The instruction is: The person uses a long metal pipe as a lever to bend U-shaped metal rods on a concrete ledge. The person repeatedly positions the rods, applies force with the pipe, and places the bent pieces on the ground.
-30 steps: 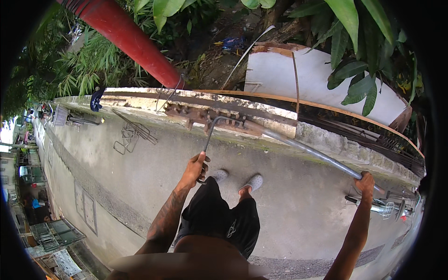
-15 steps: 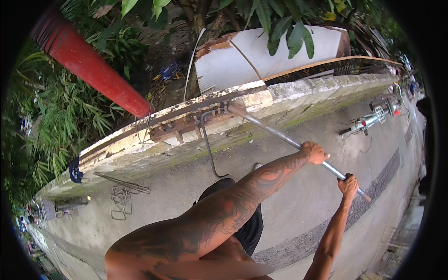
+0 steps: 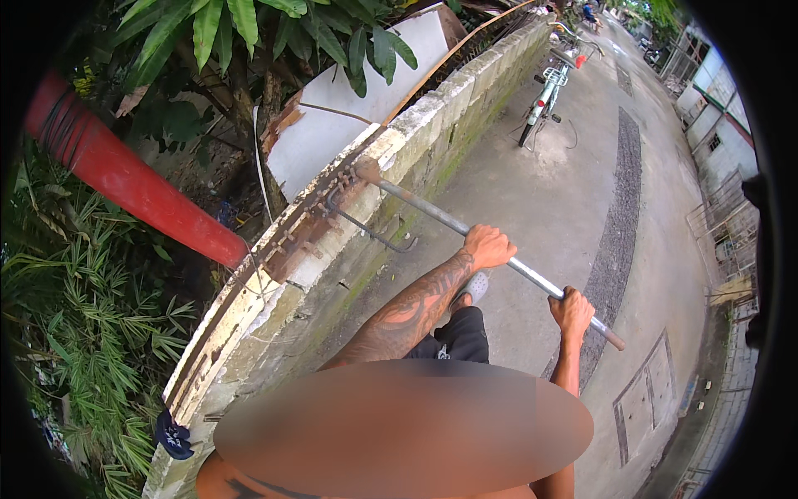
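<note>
A long grey metal pipe (image 3: 432,213) runs slantwise from the wall toward the right, with both my hands wrapped around it. My left hand (image 3: 489,245) grips it near mid-length. Closer to its free, rusty end, my right hand (image 3: 572,311) is closed on it too. The pipe's thick rusty head (image 3: 367,170) rests at the end of a rusty plate with several upright pegs (image 3: 295,245). Among those pegs lies one end of a bent steel rod (image 3: 366,224); its hooked other end sticks out over the pavement.
The plate sits on a weathered timber beam (image 3: 224,328) along a low block wall (image 3: 474,100). A red post (image 3: 137,179) slants in at the left. A bicycle (image 3: 544,96) stands beyond the wall's near side. Dark cloth (image 3: 173,437) hangs at the beam's near end.
My view has turned, so the wall now runs more steeply and the bicycle shows more fully. Both hands keep their hold on the pipe, whose head stays by the pegs.
</note>
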A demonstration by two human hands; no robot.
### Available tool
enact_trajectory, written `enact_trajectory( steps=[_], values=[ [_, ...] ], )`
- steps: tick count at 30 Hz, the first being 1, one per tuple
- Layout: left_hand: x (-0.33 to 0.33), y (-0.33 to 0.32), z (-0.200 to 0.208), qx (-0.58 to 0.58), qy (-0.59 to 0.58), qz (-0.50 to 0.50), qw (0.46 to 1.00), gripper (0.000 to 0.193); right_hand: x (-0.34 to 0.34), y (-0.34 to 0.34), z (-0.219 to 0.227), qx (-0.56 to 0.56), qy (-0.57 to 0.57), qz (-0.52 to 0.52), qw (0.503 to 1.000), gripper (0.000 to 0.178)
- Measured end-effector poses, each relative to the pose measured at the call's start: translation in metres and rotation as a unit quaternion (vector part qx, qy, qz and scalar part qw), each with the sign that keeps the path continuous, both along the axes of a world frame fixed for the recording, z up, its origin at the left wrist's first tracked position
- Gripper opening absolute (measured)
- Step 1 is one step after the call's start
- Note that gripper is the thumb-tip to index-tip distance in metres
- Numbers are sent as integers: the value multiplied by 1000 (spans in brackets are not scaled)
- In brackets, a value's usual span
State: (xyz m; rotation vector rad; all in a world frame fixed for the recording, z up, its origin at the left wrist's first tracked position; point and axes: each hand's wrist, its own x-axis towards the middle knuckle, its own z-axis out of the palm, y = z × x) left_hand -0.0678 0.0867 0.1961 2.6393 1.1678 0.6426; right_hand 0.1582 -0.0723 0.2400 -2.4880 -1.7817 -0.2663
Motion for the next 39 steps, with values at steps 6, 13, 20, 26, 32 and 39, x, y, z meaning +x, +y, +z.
enact_trajectory(
  steps=[6,13,20,26,32,39],
  values=[
    [-4,-11,31,-71,-16,24,997,44,-5,-8,28,8,-31,8,999,28],
    [-21,-16,46,-59,8,6,998,44,-25,-40,44,15,-40,22,999,26],
    [-32,-29,42,-24,-3,-46,999,38,-36,-58,71,-25,-20,54,998,27],
    [-34,-23,45,-64,-3,-20,998,36,-30,-32,96,-101,6,71,992,25],
    [-95,-47,96,81,-267,170,945,22,35,0,124,-223,95,72,967,24],
    [-194,-27,53,-449,-795,325,248,48,-31,20,319,-78,-57,165,982,27]
  ],
)
